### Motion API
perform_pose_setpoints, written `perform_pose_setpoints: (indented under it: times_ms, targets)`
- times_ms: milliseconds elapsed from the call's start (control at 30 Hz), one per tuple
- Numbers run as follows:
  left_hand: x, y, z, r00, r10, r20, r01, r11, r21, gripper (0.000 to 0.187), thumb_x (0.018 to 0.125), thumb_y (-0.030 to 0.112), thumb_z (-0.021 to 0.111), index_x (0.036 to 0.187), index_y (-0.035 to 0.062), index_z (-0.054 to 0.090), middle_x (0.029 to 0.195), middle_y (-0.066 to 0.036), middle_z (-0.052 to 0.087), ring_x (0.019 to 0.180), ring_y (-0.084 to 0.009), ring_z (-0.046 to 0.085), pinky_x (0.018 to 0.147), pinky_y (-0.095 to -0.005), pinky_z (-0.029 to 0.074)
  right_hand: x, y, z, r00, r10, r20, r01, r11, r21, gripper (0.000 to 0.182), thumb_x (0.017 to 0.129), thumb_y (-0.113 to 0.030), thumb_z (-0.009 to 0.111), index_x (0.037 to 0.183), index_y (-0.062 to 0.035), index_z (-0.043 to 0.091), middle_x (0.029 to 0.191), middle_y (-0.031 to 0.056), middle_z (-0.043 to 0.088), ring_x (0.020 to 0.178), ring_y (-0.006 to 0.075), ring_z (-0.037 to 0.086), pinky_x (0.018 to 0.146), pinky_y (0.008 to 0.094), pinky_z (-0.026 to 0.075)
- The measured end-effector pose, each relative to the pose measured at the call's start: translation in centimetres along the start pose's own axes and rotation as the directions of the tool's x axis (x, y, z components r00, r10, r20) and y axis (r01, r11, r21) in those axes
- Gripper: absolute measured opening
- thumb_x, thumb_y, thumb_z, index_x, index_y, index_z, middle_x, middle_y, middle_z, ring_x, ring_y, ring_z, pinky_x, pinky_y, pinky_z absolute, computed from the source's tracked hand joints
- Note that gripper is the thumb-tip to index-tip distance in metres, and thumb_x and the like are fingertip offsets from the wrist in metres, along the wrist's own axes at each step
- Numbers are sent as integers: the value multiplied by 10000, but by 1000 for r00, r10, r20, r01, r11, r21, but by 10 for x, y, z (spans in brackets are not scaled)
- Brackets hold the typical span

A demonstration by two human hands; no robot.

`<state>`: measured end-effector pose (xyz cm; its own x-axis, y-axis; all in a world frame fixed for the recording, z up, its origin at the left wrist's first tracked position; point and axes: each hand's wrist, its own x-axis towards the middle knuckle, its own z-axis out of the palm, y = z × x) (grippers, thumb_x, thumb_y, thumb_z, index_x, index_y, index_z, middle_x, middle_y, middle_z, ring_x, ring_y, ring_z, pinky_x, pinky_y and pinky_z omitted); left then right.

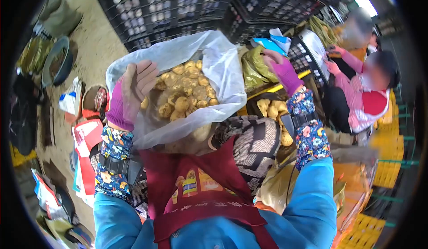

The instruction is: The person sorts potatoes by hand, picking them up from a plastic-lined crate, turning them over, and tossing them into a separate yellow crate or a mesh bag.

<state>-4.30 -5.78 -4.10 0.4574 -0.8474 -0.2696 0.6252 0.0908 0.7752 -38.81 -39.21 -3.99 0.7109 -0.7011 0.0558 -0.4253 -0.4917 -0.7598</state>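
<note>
My left hand, in a dirty glove with a purple cuff, is raised over the left edge of a container lined with whitish plastic sheet. Its fingers are stretched out and nothing is in it. Inside the lining lie many round, lumpy yellow-brown pieces, whose exact kind I cannot make out. To the right, my right hand, gloved alike, hovers beside an olive-green bag with fingers apart and nothing visible in them. Below it, more pale yellow lumpy pieces lie in a second container by my knee.
Stacked black crates filled with small pale pieces stand ahead. A co-worker in pink sits at the right, near another black crate. Yellow crates stand far right. A grey basin and bags lie on the left floor.
</note>
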Motion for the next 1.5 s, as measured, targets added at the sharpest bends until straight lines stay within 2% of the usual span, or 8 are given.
perform_pose_setpoints:
  times_ms: [367,533,667,767,900,1067,1200,1500]
  targets:
    - [-1,42,-9,965,67,-252,-120,972,-203,494,1035,398,470,1332,7,525,1221,-109,636,1147,-205,593,971,-321,448,53,44,386,272,302,914,331,862,-383,784,697,-242,792,1423,-304,503,1266,208,624,1119,353,641,900,451,529]
    - [-11,51,-15,965,93,-247,-139,975,-176,493,1023,410,490,1339,34,532,1260,-113,608,1165,-209,584,988,-312,431,35,63,402,504,93,858,458,814,-357,630,657,-320,822,1240,-235,601,1027,136,681,840,285,679,694,433,530]
    - [-25,47,-28,954,105,-280,-115,993,-20,532,1016,393,496,1414,45,451,1357,-131,551,1237,-246,550,1050,-374,417,73,-50,360,432,405,806,-718,695,36,630,869,-516,666,1327,-102,543,1088,88,661,995,190,639,860,374,538]
    - [-30,24,-33,895,118,-430,-66,989,134,577,998,401,518,1453,65,402,1391,-121,512,1257,-248,532,1035,-422,437,87,-148,314,610,72,789,-524,784,333,567,976,-574,446,1123,-62,641,802,23,663,572,87,563,489,258,416]
    - [-25,23,-31,941,-112,-318,68,987,-148,600,941,406,579,1425,89,420,1363,-121,484,1197,-258,549,945,-455,509,99,-215,302,629,-55,776,-387,843,373,582,981,-565,452,1149,-39,638,843,61,681,704,131,641,601,255,483]
    - [-23,28,-30,903,-76,-423,-20,976,-218,522,902,310,578,1361,93,456,1239,-108,527,1074,-244,585,858,-421,555,109,-54,401,671,-71,738,401,872,-281,355,893,-287,610,1190,-93,640,1003,117,688,926,195,677,794,315,543]
    - [-16,32,-32,901,-65,-429,-42,971,-235,567,888,312,587,1376,63,438,1259,-130,532,1086,-270,592,851,-458,567,70,20,456,431,400,809,453,679,-577,391,896,-312,647,1243,-135,608,1079,88,673,1036,198,653,856,357,534]
    - [-19,15,-45,937,280,-210,-256,957,137,382,1001,264,529,1294,25,471,1178,-167,602,1117,-262,621,830,-429,594,62,56,448,491,257,832,322,835,-447,415,904,-331,654,1269,-146,587,1118,63,662,1049,199,650,870,367,535]
